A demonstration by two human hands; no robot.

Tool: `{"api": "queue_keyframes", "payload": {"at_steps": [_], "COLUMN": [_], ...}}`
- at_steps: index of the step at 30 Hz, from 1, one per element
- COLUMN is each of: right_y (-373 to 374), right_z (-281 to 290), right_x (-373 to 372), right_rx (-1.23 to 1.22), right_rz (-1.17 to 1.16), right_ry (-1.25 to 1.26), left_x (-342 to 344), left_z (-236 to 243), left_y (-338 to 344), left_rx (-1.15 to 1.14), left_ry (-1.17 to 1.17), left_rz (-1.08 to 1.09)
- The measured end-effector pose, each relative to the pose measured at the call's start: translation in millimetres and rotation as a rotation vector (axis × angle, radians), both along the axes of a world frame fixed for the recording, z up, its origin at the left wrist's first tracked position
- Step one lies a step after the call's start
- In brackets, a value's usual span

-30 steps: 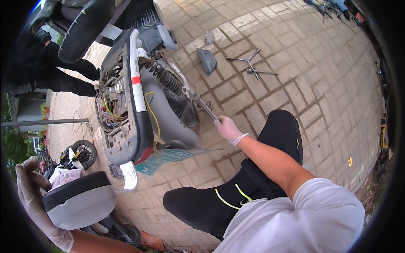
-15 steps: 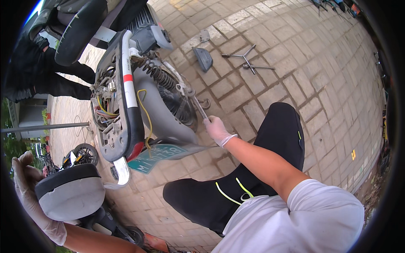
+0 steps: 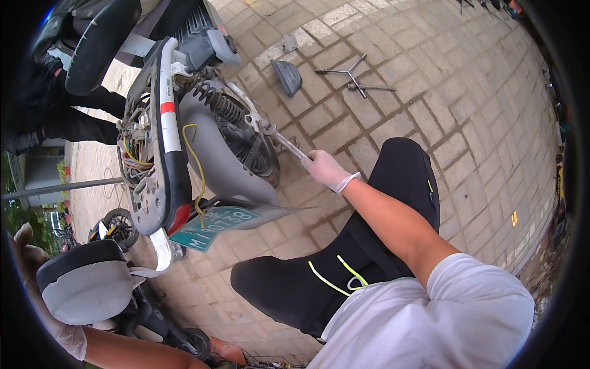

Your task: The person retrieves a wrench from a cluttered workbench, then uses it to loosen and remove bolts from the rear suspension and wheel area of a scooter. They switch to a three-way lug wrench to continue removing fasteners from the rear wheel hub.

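My right hand (image 3: 329, 170), in a thin whitish glove, is closed round the handle of a metal wrench (image 3: 289, 146). The wrench's far end meets the hardware beside the rear wheel (image 3: 263, 161) of a partly stripped scooter, below its coil-spring shock absorber (image 3: 222, 109). At the left edge, my gloved left hand (image 3: 38, 280) lies along the outer side of a grey-and-black padded backrest (image 3: 86, 286). Its fingers reach up past the pad, partly lost in the dark rim. Bare wiring (image 3: 138, 154) shows inside the scooter's frame, and a yellow cable (image 3: 199, 169) hangs over the grey mudguard (image 3: 215, 163).
A three-armed socket wrench (image 3: 350, 75) and a dark grey plastic part (image 3: 286, 78) lie on the brick paving beyond the wheel. A green number plate (image 3: 212, 229) juts out at the scooter's rear. Another person in dark clothes (image 3: 92, 123) stands on its far side.
The wrench handle and my right hand have swung slightly up and away from me. The scooter and backrest appear shifted left in view, and my left hand sits further into the rim.
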State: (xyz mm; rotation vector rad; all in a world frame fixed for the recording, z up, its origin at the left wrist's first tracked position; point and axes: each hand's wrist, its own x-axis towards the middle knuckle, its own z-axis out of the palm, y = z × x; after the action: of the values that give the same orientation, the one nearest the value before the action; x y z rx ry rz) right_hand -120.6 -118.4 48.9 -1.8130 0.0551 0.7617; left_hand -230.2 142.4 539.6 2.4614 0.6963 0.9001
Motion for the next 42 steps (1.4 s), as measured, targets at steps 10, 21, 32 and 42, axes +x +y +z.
{"api": "queue_keyframes", "payload": {"at_steps": [10, 21, 32, 42], "right_y": [-13, 0, -8, -12], "right_z": [29, 17, 15, 18], "right_x": [16, 3, 19, 4], "right_rx": [-0.037, 0.004, -0.312, -0.394], "right_rz": [0.046, -0.013, 0.138, 0.135], "right_ry": [0.132, 0.189, -0.246, -0.314], "left_x": [0, -1, 1, 3], "left_z": [2, 2, 5, 4], "left_y": [-9, -13, -18, -24], "left_rx": [-0.192, -0.069, -0.09, -0.119], "left_ry": [-0.046, -0.049, -0.067, -0.083], "left_rz": [0.009, -0.034, -0.059, -0.059]}}
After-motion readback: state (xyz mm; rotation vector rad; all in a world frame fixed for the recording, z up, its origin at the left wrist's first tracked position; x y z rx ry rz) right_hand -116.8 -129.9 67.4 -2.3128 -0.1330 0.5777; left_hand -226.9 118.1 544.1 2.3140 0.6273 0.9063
